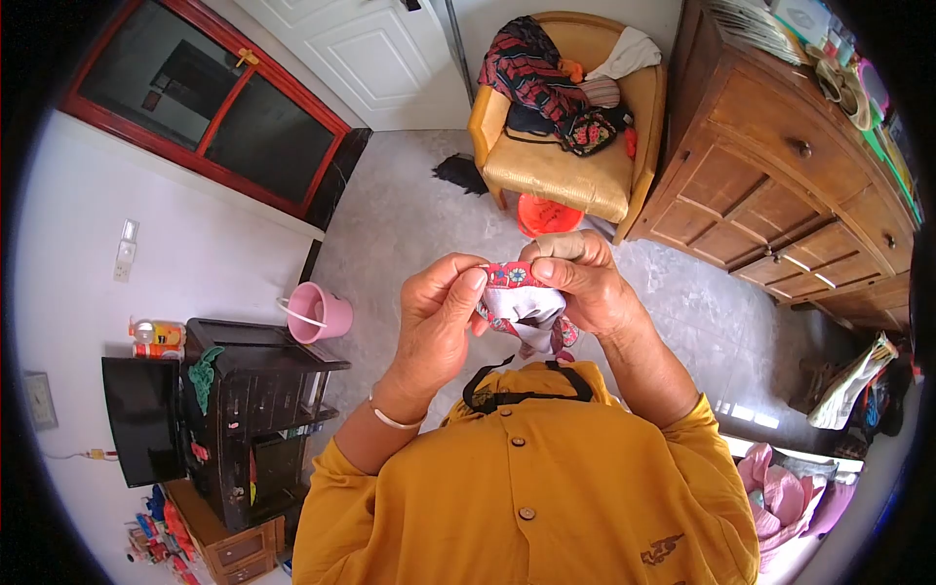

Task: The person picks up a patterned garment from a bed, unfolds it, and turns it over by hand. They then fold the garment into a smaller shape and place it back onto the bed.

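Both hands are raised in front of my chest with a small piece of red floral cloth (526,304) between them. Its pale grey-lilac side faces up, and a red flowered band runs along the top edge. My left hand (437,310) pinches the band's left end between thumb and forefinger. The right end is pinched by my right hand (588,289), whose forefinger has a tan wrapping. The cloth's lower part hangs down in folds, partly hidden. A black strap (507,398) lies across the yellow shirt just below.
Ahead stands a yellow armchair (546,174) piled with clothes, with a red basin (548,213) under its front. A wooden cabinet (770,156) is on the right. On the left are a pink bucket (320,313) and a dark shelf unit (255,390).
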{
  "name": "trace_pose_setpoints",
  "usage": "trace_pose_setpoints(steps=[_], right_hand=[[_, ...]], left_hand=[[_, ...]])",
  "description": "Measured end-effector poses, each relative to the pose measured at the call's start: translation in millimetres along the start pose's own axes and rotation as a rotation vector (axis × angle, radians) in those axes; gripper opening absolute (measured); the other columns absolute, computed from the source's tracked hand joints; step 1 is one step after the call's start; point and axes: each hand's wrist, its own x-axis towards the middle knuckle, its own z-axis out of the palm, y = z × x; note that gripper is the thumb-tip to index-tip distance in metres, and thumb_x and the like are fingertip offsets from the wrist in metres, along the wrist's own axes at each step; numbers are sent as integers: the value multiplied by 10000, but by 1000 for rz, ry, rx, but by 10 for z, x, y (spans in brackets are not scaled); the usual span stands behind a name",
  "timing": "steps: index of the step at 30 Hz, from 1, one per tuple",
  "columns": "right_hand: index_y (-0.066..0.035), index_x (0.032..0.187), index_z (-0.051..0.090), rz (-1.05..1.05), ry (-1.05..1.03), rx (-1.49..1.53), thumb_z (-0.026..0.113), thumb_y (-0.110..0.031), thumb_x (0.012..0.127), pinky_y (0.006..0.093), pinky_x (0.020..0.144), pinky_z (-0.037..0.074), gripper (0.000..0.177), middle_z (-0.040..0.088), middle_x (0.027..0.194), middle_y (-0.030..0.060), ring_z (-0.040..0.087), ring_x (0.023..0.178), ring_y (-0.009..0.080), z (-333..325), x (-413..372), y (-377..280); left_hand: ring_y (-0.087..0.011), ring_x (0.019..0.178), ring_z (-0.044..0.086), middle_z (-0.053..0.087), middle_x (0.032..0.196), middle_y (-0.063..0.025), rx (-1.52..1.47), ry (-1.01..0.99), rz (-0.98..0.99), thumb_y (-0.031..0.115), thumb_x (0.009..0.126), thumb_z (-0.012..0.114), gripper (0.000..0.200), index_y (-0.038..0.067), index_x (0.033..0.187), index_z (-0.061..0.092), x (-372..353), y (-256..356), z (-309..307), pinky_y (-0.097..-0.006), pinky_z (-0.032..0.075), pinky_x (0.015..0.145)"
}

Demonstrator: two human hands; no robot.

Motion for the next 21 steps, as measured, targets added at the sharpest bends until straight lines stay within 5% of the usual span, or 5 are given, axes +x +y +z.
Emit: trace_pose_setpoints(steps=[21], right_hand=[[14,902,665,0,-3,-79,650,-101,839,220,688,452,132,642,821,25,568,758,81,-136,19,22]], left_hand=[[-46,599,456,573,741,-1,-69,-10,7,147,928,541,156,7,925,610,77,-45,25,-201,341,481]])
